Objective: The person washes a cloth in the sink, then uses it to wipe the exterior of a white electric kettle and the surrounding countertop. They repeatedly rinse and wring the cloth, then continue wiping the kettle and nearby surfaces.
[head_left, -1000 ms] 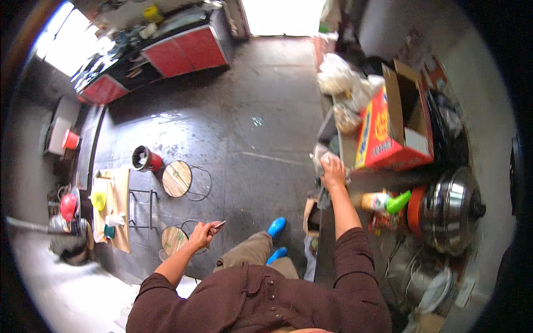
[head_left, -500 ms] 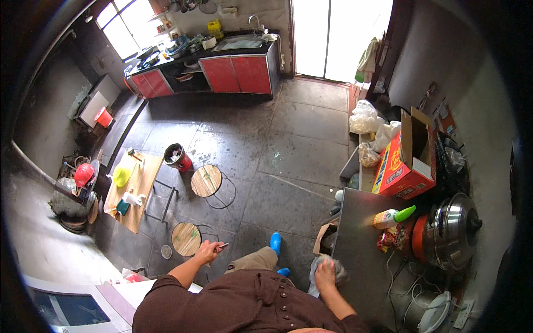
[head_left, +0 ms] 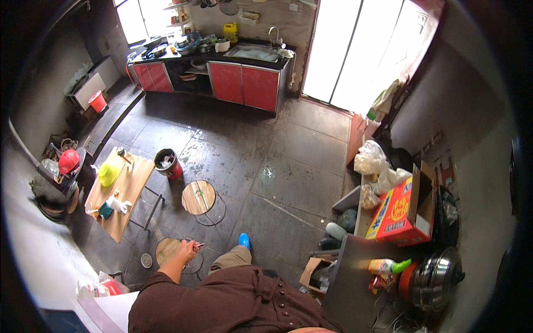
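My left hand [head_left: 187, 252] is closed round a small slim object [head_left: 200, 245], too small to name. It hovers above a round wood-topped stool [head_left: 165, 248], partly covering it. A second round stool [head_left: 198, 194] stands just beyond, with a red and black waste bin [head_left: 174, 170] behind it. My right hand is out of view; my brown top hides the area on that side. One foot in a blue shoe cover [head_left: 244, 240] shows on the dark tiled floor.
Left stands a wooden table [head_left: 134, 180] with a yellow-green item [head_left: 108, 174] and a white spray bottle [head_left: 118, 204]. At right, a dark table [head_left: 347, 277] bears a large steel pot [head_left: 438, 279]; a red carton [head_left: 397, 213] stands behind. Red sink cabinets [head_left: 260, 87] line the back wall.
The view has shifted, with the room turning slightly. My right hand, earlier holding a crumpled grey bag beside the dark table, has left the view with it. My left hand still grips the slim object.
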